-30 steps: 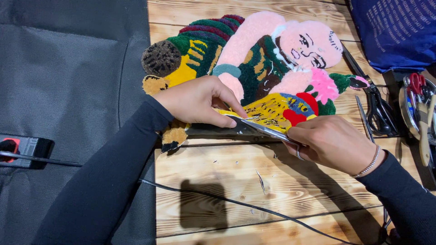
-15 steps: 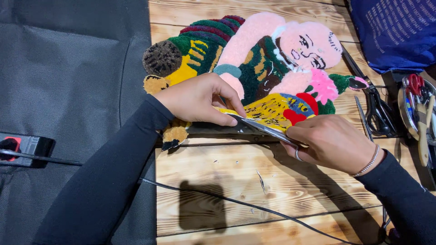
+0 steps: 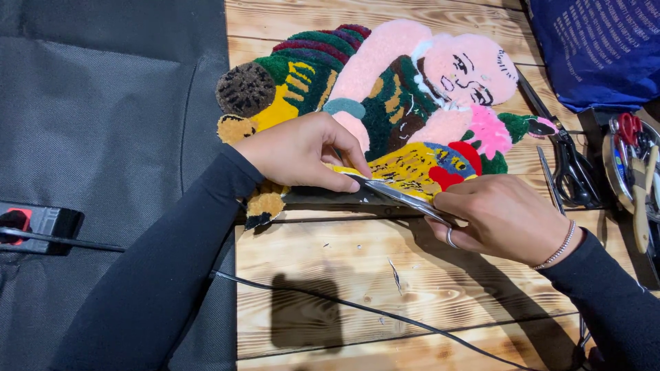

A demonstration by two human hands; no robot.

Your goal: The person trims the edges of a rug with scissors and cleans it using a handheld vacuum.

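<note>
A wide plank table point(image 3: 412, 288) of pale scorched wood fills the view, with dark grey fabric point(image 3: 103, 137) draped over its left side, and on the boards lies the tufted rug point(image 3: 392, 103), a bright cut-out figure in pink, green, yellow and red, flat near the far half of the table with its lower edge toward the person. The left hand point(image 3: 302, 151) presses down on that lower edge, fingers pinching the yellow border and lifting it a little off the wood. The right hand point(image 3: 502, 216) is closed around the handles of a pair of scissors point(image 3: 399, 194), whose thin blades run almost flat along the rug's edge toward the left fingertips; how far the blades are parted I cannot tell from here. To trim well, I would judge the blades should stay low and parallel to the backing, taking small bites, with the pinching fingers kept just ahead of the tips and not in their line. Off to the right rest a second pair of black shears point(image 3: 570, 172), a round tin of tools point(image 3: 629, 165) and a blue bag point(image 3: 598, 48); a black cable point(image 3: 357, 309) crosses the near boards, and a power strip point(image 3: 34, 223) sits on the fabric.
</note>
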